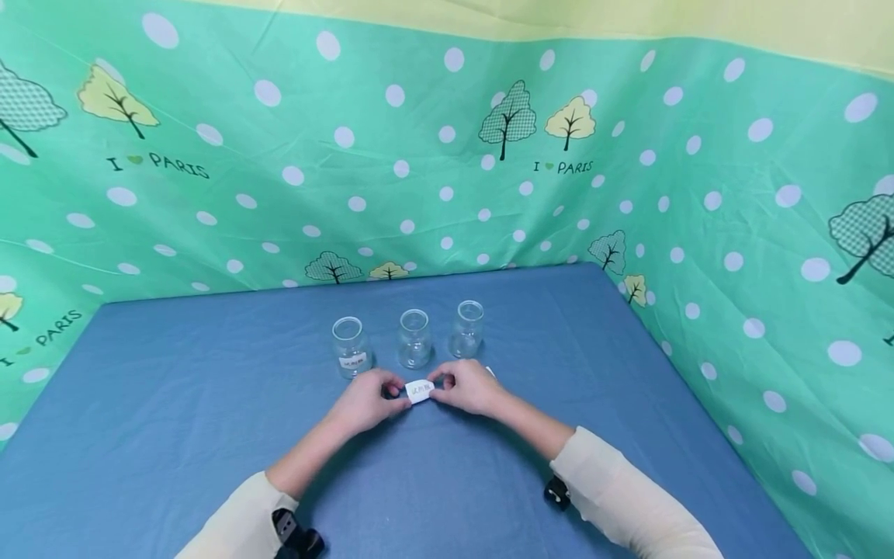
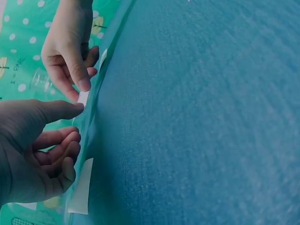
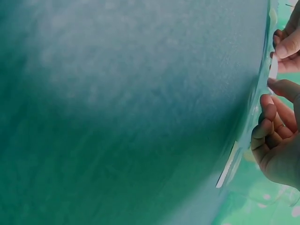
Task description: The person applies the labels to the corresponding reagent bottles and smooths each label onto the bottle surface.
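A small white paper label (image 1: 420, 390) with dark handwriting is stretched between the two hands, close over the blue cloth. My left hand (image 1: 370, 400) pinches its left end, thumb toward me. The opposite end is pinched by my right hand (image 1: 471, 386). In the left wrist view the label (image 2: 83, 97) appears nearly edge-on between the thumbs. Just beyond the hands stand three clear glass jars in a row: the left jar (image 1: 349, 335) bears a similar label low on its front, while the middle jar (image 1: 415, 339) and right jar (image 1: 466, 330) show none.
A blue cloth (image 1: 447, 481) covers the table. Another white piece (image 1: 490, 372) shows partly behind the right wrist. Green dotted curtains (image 1: 419, 155) hang behind the table and along its right side.
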A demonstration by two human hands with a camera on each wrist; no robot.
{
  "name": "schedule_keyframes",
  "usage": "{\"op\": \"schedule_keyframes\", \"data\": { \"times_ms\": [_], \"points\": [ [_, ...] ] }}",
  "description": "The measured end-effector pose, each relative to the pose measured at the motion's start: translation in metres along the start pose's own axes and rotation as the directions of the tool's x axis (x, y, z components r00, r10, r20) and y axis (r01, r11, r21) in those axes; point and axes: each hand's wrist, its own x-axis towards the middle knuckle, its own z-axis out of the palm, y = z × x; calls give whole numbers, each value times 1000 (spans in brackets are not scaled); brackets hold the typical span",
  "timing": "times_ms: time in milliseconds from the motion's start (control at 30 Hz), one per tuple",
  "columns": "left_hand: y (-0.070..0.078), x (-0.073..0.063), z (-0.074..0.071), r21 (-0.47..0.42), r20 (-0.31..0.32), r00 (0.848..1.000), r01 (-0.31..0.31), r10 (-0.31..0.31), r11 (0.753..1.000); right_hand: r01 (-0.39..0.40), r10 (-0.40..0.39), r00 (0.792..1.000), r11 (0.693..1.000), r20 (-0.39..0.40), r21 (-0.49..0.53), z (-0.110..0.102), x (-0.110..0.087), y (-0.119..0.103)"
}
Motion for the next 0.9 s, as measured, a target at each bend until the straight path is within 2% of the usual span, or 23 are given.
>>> {"op": "schedule_keyframes", "data": {
  "times_ms": [133,267,467,733,900],
  "points": [
    [-1,1,-1,-83,21,999,43,-41,996,-14,14,1000,1000,-3,15,-1,0,1],
    [-2,0,-2,-140,43,998,41,-36,989,-7,7,1000,999,-1,37,-2,0,0],
    [-5,0,-2,-176,66,998,24,-12,984,3,-2,1000,997,-8,78,-5,-1,-2],
    [-7,-1,-3,-234,89,996,28,-7,972,21,-19,1000,997,-23,79,-6,-1,-3],
    [-6,0,-3,-265,96,995,49,-24,963,11,-9,1000,995,-21,99,-7,-2,-3]
  ]
}}
